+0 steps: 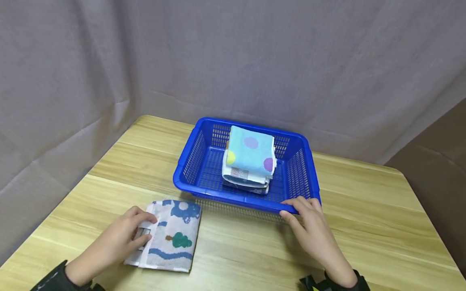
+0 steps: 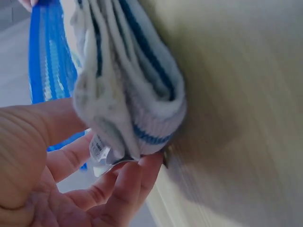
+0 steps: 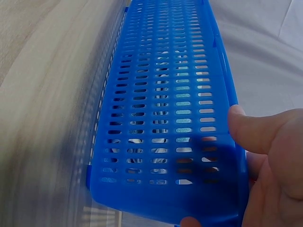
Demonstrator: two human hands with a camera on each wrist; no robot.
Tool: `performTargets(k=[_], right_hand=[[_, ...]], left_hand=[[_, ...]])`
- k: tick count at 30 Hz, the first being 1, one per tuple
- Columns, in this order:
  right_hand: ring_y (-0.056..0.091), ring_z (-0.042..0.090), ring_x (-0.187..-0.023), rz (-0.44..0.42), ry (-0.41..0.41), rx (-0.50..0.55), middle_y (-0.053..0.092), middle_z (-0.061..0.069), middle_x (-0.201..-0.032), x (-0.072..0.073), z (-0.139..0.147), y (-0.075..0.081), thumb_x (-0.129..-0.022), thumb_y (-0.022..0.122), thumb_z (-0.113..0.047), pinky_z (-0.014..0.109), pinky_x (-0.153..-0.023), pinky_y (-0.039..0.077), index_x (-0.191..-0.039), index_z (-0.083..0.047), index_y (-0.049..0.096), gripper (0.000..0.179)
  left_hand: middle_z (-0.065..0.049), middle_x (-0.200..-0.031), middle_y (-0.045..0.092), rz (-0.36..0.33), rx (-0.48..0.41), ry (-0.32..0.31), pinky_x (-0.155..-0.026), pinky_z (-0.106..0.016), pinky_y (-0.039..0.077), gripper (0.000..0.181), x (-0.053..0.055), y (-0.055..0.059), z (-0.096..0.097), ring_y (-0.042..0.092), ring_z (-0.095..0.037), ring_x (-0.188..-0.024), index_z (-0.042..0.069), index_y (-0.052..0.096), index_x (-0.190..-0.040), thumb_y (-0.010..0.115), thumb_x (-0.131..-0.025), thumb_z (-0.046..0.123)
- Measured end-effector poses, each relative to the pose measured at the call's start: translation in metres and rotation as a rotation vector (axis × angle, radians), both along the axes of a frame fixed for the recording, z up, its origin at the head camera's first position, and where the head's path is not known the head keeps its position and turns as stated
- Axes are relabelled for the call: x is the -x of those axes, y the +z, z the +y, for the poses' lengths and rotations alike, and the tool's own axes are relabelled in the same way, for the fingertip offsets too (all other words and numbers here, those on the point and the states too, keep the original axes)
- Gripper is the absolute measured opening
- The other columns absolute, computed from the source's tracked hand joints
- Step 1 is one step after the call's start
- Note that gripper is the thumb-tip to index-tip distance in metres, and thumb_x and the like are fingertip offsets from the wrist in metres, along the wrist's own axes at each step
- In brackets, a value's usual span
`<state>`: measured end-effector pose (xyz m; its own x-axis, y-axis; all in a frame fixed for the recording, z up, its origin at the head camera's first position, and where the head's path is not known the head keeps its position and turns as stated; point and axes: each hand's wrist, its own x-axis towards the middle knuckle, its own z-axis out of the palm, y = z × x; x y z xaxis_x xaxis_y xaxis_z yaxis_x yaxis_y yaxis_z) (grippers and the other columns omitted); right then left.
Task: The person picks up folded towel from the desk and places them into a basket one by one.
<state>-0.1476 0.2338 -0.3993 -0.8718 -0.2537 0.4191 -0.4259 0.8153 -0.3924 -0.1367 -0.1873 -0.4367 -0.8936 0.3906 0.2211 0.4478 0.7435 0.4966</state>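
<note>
A folded towel [image 1: 174, 238], pale with blue figures and a green tree, lies on the table in front of the basket. My left hand [image 1: 125, 236] holds its left edge between thumb and fingers; in the left wrist view the towel's folded layers [image 2: 128, 80] and a white label [image 2: 97, 149] show. With my right hand [image 1: 309, 226] I grip the near right corner of a blue plastic basket [image 1: 233, 198], thumb [image 3: 255, 130] outside the rim. Inside the basket, a light blue dotted towel [image 1: 251, 151] tops a stack of folded towels [image 1: 245, 180].
The wooden table [image 1: 371, 226] extends to both sides of the basket. Grey cloth [image 1: 255, 60] hangs behind the table and along its left side. Brown cloth [image 1: 437, 173] shows at the right edge.
</note>
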Motion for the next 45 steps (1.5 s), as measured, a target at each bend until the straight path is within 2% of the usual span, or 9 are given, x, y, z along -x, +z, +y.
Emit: performTargets(k=[4,9,11,13,18,22,31,40,45], right_hand=[[0.038,0.015,-0.081,-0.003,-0.003,0.0,0.058,-0.006,-0.09,0.0,0.001,0.0,-0.09,0.059,-0.021,0.036,-0.066,0.033,-0.102,-0.012,0.063,0.015],[0.037,0.015,-0.081,-0.018,-0.009,-0.001,0.058,-0.006,-0.089,0.0,0.001,0.0,-0.091,0.059,-0.022,0.035,-0.066,0.033,-0.102,-0.012,0.063,0.016],[0.037,0.015,-0.081,-0.023,-0.009,0.0,0.057,-0.006,-0.088,0.0,0.002,0.0,-0.09,0.059,-0.022,0.035,-0.066,0.033,-0.102,-0.012,0.063,0.016],[0.037,0.015,-0.08,-0.029,-0.013,-0.003,0.057,-0.006,-0.087,0.0,0.002,0.0,-0.09,0.059,-0.022,0.035,-0.066,0.033,-0.102,-0.012,0.063,0.016],[0.037,0.015,-0.08,-0.042,-0.02,-0.005,0.056,-0.007,-0.087,0.0,0.002,0.0,-0.09,0.059,-0.023,0.034,-0.065,0.032,-0.102,-0.013,0.063,0.016],[0.038,0.015,-0.082,-0.04,-0.019,0.0,0.056,-0.006,-0.088,0.0,0.002,0.0,-0.09,0.06,-0.022,0.035,-0.067,0.033,-0.102,-0.012,0.063,0.016],[0.038,0.015,-0.082,-0.039,-0.023,-0.001,0.057,-0.006,-0.088,0.0,0.001,0.001,-0.09,0.059,-0.025,0.035,-0.066,0.034,-0.102,-0.013,0.064,0.017],[0.038,0.017,-0.083,-0.053,-0.026,-0.006,0.059,-0.002,-0.092,0.0,0.0,0.002,-0.092,0.058,-0.026,0.035,-0.066,0.033,-0.105,-0.011,0.064,0.021],[0.039,0.018,-0.085,-0.069,-0.012,-0.005,0.06,0.0,-0.095,0.001,0.002,0.003,-0.091,0.059,-0.026,0.036,-0.067,0.035,-0.111,-0.009,0.063,0.027]], left_hand=[[0.004,-0.087,0.046,-0.062,0.02,-0.075,-0.052,-0.02,0.041,0.026,-0.008,0.003,0.019,0.041,-0.004,-0.063,0.013,0.062,-0.099,0.073,-0.076,0.01],[0.005,-0.086,0.042,-0.273,0.052,-0.143,-0.054,-0.021,0.041,0.023,-0.017,0.007,0.044,0.042,-0.005,-0.064,0.017,0.06,-0.103,0.069,-0.082,0.022],[0.006,-0.086,0.041,-0.327,0.076,-0.166,-0.054,-0.022,0.041,0.024,-0.02,0.009,0.053,0.043,-0.004,-0.064,0.017,0.06,-0.106,0.067,-0.084,0.026],[0.006,-0.086,0.043,-0.309,0.11,-0.196,-0.055,-0.022,0.042,0.025,-0.023,0.009,0.063,0.043,-0.004,-0.065,0.015,0.061,-0.108,0.065,-0.085,0.026],[0.006,-0.084,0.047,-0.139,0.187,-0.274,-0.054,-0.021,0.043,0.026,-0.03,0.009,0.083,0.041,-0.004,-0.064,0.011,0.062,-0.107,0.067,-0.083,0.019],[0.005,-0.082,0.047,-0.087,0.189,-0.326,-0.054,-0.021,0.043,0.027,-0.031,0.011,0.094,0.04,-0.004,-0.064,0.01,0.062,-0.104,0.07,-0.079,0.016],[0.005,-0.08,0.045,-0.095,0.229,-0.363,-0.05,-0.019,0.04,0.024,-0.033,0.013,0.115,0.039,-0.004,-0.058,0.011,0.062,-0.101,0.07,-0.079,0.017],[0.005,-0.08,0.044,-0.053,0.182,-0.399,-0.052,-0.017,0.038,0.022,-0.035,0.012,0.12,0.038,-0.003,-0.059,0.01,0.061,-0.101,0.067,-0.081,0.017],[0.009,-0.082,0.046,-0.149,0.15,-0.365,-0.055,-0.021,0.042,0.026,-0.035,0.014,0.115,0.041,-0.002,-0.062,0.014,0.059,-0.106,0.061,-0.088,0.033]])
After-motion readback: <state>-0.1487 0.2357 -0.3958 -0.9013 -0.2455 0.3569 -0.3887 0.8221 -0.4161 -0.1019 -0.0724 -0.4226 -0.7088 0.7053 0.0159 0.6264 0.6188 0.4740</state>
